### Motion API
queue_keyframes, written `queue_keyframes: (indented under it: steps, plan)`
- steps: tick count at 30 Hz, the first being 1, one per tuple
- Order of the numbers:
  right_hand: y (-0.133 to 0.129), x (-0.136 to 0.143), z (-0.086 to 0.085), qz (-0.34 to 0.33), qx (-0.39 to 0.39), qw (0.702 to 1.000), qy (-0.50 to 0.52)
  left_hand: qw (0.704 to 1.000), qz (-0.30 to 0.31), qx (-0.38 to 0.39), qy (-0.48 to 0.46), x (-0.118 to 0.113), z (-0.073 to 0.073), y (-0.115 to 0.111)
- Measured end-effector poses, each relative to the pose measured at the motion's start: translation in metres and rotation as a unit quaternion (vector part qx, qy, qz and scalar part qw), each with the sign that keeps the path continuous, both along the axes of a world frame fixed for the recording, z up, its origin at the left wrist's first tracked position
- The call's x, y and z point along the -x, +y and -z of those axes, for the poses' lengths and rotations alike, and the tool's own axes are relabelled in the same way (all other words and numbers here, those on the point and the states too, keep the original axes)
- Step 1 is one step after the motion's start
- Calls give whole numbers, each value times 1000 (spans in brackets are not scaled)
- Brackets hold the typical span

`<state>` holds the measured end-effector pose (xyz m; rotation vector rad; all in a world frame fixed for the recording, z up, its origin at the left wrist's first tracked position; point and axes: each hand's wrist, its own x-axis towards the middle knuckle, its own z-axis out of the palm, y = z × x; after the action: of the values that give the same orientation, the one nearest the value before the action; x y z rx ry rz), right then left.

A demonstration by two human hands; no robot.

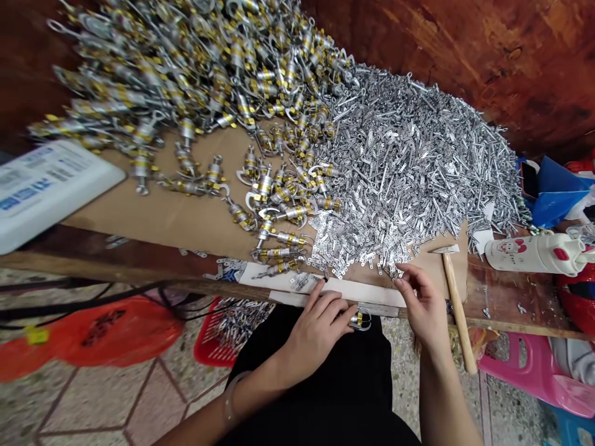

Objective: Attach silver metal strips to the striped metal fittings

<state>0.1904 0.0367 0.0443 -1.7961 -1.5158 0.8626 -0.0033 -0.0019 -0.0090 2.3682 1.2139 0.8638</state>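
At the table's front edge my left hand (320,319) is closed around a silver and yellow metal hook assembly (359,319). Its curved silver end sticks out past my thumb, while my fingers hide the rest. To the right, the thumb and index finger of my right hand (426,305) pinch together over the near fringe of a heap of small silver metal plates and pins (400,173). A small metal piece (398,275) shows at those fingertips. Between the hands runs a white strip (367,290) along the edge. Several hook assemblies (283,253) lie just beyond my left hand.
A large pile of hook assemblies (186,68) covers the back left. The hammer (458,310) overhangs the front edge at right, near a white bottle (530,254). A white plastic container (56,189) lies at left. Below are a red basket (204,347) and a pink stool (534,371).
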Motion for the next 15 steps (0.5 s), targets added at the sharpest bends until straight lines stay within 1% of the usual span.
queue_keyframes:
  steps: [1,3,5,7,9,11,13,15]
  plan:
    - [-7,3,-1,13,8,999,41,1000,1,-4,-12,1,0,0]
    - [-21,12,2,16,40,994,100,999,2,-14,-36,3,0,0]
    - [-36,24,10,10,61,992,106,998,-1,-23,-56,4,1,1]
    - [-49,34,20,-4,35,998,50,997,-4,-28,-70,4,1,1]
    - [-58,40,32,-26,-28,999,-30,997,-9,-34,-75,3,2,1]
    - [-63,40,42,-52,-94,990,-86,996,-7,-43,-76,3,1,1]
    - [-64,37,48,-83,-133,982,-108,995,6,-64,-76,3,0,1]
    - [-62,33,50,-108,-140,978,-114,993,24,-91,-75,3,-1,2]
